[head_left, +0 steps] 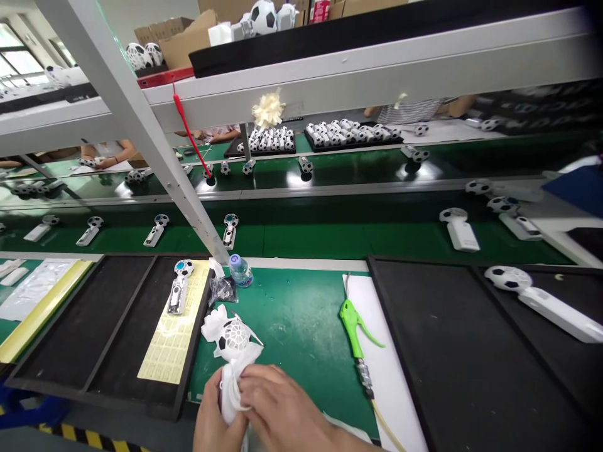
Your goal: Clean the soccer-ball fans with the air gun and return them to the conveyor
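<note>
At the front of the green bench, my left hand [211, 411] is wrapped around the handle of a white device with a football-patterned round head [233, 337], probably a handheld fan. Its head points away from me. My right hand [280, 402] is closed over the same handle, its fingers pressing a white cloth [232, 383] against it. Most of the handle is hidden by the cloth and my fingers. Crumpled white material [215, 323] lies beside the head, and a thin pointed tool [249, 329] shows just behind it.
A green air blow gun [351, 326] with a hose lies on white paper at right. A small bottle [240, 271] stands behind my hands. Black trays [424, 351] flank me; one holds a similar device [560, 307]. Beyond, a green conveyor [301, 238] carries more; co-workers sit opposite.
</note>
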A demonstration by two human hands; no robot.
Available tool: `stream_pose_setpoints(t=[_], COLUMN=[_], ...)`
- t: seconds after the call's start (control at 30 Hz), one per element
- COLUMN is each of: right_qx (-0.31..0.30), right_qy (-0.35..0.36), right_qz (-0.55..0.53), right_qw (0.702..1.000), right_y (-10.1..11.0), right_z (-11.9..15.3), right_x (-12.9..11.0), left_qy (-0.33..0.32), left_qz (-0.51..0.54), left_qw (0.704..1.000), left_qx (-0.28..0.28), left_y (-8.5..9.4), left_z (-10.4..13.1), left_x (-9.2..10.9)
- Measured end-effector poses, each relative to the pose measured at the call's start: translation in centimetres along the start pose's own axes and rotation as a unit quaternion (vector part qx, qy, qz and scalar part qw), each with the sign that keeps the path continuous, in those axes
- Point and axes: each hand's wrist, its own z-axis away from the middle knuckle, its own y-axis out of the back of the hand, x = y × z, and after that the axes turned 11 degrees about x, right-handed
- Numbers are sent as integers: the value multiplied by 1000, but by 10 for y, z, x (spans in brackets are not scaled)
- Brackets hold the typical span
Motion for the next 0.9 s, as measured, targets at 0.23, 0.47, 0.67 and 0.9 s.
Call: stream_pose_setpoints(t=[0.23, 0.47, 0.67, 0.9], right_qx=[56, -123, -178, -120], right_qy=[-169, 85, 101, -253], right_qz=[-29, 154, 141, 21], right_qw=[984, 977, 969, 960], right_y=[6, 3, 24, 21], right_z=[-9, -9, 1, -6], right_x=[2, 18, 32, 46], left_qy=[-4, -21, -19, 49], left_qz=[4, 7, 36, 75], left_qw=[1000, 1000, 999, 996], left_qx=[10, 6, 0, -2], left_y=[0, -4, -9, 0], left_z=[-5, -4, -2, -10], left_x=[4, -2, -6, 3])
